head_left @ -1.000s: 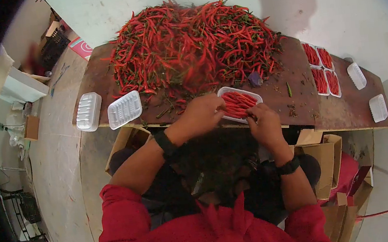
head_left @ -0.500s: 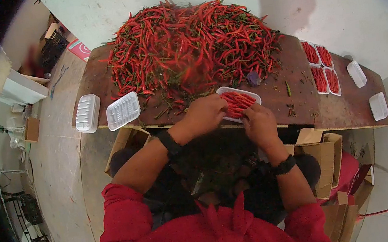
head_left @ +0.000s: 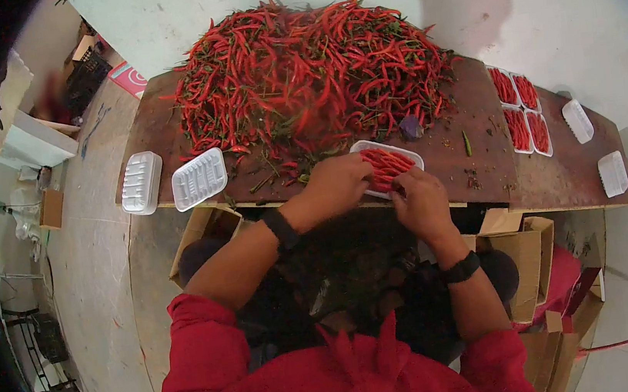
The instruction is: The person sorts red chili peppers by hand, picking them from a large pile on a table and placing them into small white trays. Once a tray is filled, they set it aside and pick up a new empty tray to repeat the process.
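A white plastic tray point(head_left: 416, 158) lies at the table's front edge, filled with red chili peppers point(head_left: 386, 163) laid roughly side by side. At the tray's left end my left hand point(head_left: 338, 187) is closed, its fingertips on the ends of the chilies. My right hand point(head_left: 423, 200) is closed too, thumb and fingers pinching at the chilies by the tray's near right side. Exactly which chilies each hand grips is partly hidden by the fingers. Behind the tray rises a large heap of red chilies point(head_left: 314, 64) with green stems.
White trays point(head_left: 142, 184) and another white tray point(head_left: 199, 180) lie at the table's left. Several filled chili trays point(head_left: 518, 128) stand at the right, beside two more white trays point(head_left: 578, 120) point(head_left: 613, 173). Cardboard boxes point(head_left: 518, 258) sit below the table point(head_left: 481, 165).
Both hands stay at the tray. My left hand and wrist have shifted slightly to the right and down, and the right fingers have moved a little. The heap looks unchanged.
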Motion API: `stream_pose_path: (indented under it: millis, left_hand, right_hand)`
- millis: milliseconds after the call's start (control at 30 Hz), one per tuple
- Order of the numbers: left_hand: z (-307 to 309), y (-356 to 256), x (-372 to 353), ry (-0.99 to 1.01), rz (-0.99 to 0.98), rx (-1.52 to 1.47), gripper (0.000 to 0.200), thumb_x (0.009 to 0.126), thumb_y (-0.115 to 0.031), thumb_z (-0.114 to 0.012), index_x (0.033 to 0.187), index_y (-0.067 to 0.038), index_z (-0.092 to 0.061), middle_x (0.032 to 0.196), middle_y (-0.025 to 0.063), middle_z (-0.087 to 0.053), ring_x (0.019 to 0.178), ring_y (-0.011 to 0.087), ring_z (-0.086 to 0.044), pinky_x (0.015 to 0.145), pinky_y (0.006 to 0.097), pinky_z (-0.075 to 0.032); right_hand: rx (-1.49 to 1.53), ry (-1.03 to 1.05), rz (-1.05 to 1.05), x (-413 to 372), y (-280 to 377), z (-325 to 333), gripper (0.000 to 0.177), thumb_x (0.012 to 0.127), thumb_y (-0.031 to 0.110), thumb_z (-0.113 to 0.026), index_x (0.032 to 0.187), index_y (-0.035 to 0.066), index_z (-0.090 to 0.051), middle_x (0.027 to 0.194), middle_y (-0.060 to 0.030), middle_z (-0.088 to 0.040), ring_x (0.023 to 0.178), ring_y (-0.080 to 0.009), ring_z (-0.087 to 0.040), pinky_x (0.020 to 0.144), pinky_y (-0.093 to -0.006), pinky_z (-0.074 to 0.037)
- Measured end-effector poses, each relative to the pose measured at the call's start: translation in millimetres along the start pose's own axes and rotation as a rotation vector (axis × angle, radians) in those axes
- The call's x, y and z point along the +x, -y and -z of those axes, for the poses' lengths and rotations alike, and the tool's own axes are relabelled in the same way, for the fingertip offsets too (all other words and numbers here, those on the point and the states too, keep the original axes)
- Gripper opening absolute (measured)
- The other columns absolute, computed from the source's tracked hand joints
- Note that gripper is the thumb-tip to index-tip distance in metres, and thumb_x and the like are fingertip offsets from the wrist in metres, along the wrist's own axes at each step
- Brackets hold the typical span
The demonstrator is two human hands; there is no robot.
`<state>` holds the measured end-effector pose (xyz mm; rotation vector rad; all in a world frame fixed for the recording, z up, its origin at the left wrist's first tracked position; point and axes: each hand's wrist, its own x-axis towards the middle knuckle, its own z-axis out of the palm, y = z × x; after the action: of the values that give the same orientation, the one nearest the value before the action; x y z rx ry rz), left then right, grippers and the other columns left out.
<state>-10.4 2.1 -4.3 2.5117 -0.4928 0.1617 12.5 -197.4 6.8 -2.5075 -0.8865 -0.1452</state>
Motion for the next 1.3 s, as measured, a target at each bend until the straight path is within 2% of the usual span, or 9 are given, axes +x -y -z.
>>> stream_pose_path:
  millis: [67, 133, 367, 467, 633, 833, 933, 1033, 1300]
  left_hand:
    - [-3.7, 2.2, 0.6, -0.006, -0.001, 0.004, 0.019, 0.074, -0.011, -0.059, 0.093, -0.007, -0.06, 0.093, 0.0112, -0.06, 0.09, 0.0327, -0.058, 0.076, 0.042, -0.049]
    - [-9.6, 3.9, 2.5, -0.159, -0.064, -0.008, 0.008, 0.073, -0.014, -0.059, 0.079, -0.009, -0.058, 0.08, 0.0101, -0.058, 0.078, 0.032, -0.059, 0.066, 0.044, -0.048]
    - [-6.5, 3.5, 3.9, -0.12, -0.026, 0.026, 0.007, 0.074, -0.014, -0.058, 0.078, -0.009, -0.059, 0.08, 0.0101, -0.058, 0.078, 0.0323, -0.059, 0.066, 0.0443, -0.048]
    - [9.2, 9.5, 5.5, -0.092, 0.069, 0.076, 0.015, 0.075, -0.016, -0.061, 0.089, -0.009, -0.061, 0.086, 0.0108, -0.06, 0.084, 0.0327, -0.059, 0.072, 0.0429, -0.049]
    - [44.0, 34.5, 13.9, -0.339, 0.26, 0.228, 0.02, 0.078, -0.02, -0.061, 0.095, -0.008, -0.06, 0.093, 0.0112, -0.058, 0.086, 0.0324, -0.058, 0.075, 0.0422, -0.049]
    - [50.7, 47.4, 8.1, -0.264, 0.383, 0.366, 0.026, 0.079, -0.018, -0.06, 0.103, -0.007, -0.059, 0.102, 0.0121, -0.056, 0.098, 0.0336, -0.054, 0.081, 0.0426, -0.048]
    - [43.0, 59.8, 7.6, -0.407, 0.186, 0.475, 0.023, 0.075, -0.014, -0.057, 0.097, -0.009, -0.06, 0.089, 0.0109, -0.057, 0.088, 0.0317, -0.056, 0.072, 0.0433, -0.048]
    - [47.4, 53.3, 6.7, -0.291, 0.31, 0.419, 0.027, 0.079, -0.016, -0.06, 0.103, -0.004, -0.06, 0.102, 0.0128, -0.057, 0.1, 0.0336, -0.053, 0.084, 0.0421, -0.046]
    - [50.4, 62.4, 4.9, -0.301, 0.269, 0.406, 0.026, 0.077, -0.014, -0.06, 0.101, -0.004, -0.06, 0.102, 0.014, -0.058, 0.096, 0.0341, -0.054, 0.083, 0.0415, -0.046]
  right_hand:
    - [0.006, -0.005, -0.002, 0.4, -0.1, -2.4, 0.016, 0.07, 0.01, -0.066, 0.085, 0.006, -0.062, 0.082, -0.0116, -0.059, 0.079, -0.0332, -0.058, 0.07, -0.0426, -0.046]
    - [-0.01, -0.013, -0.035, 1.0, 2.1, -4.2, 0.015, 0.07, 0.01, -0.066, 0.084, 0.007, -0.062, 0.082, -0.0114, -0.059, 0.079, -0.0335, -0.058, 0.07, -0.0434, -0.046]
    - [-0.003, -0.002, -0.058, 4.4, 1.4, -8.3, 0.014, 0.071, 0.011, -0.066, 0.083, 0.007, -0.063, 0.083, -0.012, -0.06, 0.079, -0.0343, -0.058, 0.071, -0.0438, -0.046]
    - [0.014, 0.011, -0.059, 4.6, 5.6, -1.1, 0.014, 0.071, 0.012, -0.067, 0.084, 0.007, -0.064, 0.084, -0.0127, -0.061, 0.081, -0.0343, -0.059, 0.072, -0.0432, -0.046]
    - [0.101, -0.093, -0.062, 3.7, 0.8, 2.7, 0.018, 0.073, 0.018, -0.065, 0.086, 0.005, -0.065, 0.086, -0.0172, -0.062, 0.08, -0.0364, -0.06, 0.071, -0.0463, -0.048]
    - [0.128, -0.065, -0.149, 3.6, -6.2, 9.0, 0.02, 0.076, 0.02, -0.065, 0.089, 0.005, -0.066, 0.09, -0.0179, -0.061, 0.082, -0.0364, -0.06, 0.072, -0.0449, -0.048]
    - [0.096, -0.057, -0.179, 3.0, -9.9, 5.1, 0.02, 0.076, 0.019, -0.065, 0.09, 0.005, -0.065, 0.09, -0.0174, -0.061, 0.083, -0.0363, -0.06, 0.073, -0.0447, -0.048]
    - [0.1, -0.053, -0.163, 3.5, -6.3, 8.6, 0.021, 0.076, 0.019, -0.065, 0.091, 0.005, -0.065, 0.09, -0.0172, -0.061, 0.083, -0.0362, -0.06, 0.073, -0.0447, -0.048]
    - [0.062, -0.089, -0.08, 2.8, -7.9, 1.0, 0.015, 0.074, 0.015, -0.066, 0.085, 0.006, -0.066, 0.085, -0.0148, -0.061, 0.079, -0.0337, -0.06, 0.07, -0.0425, -0.048]
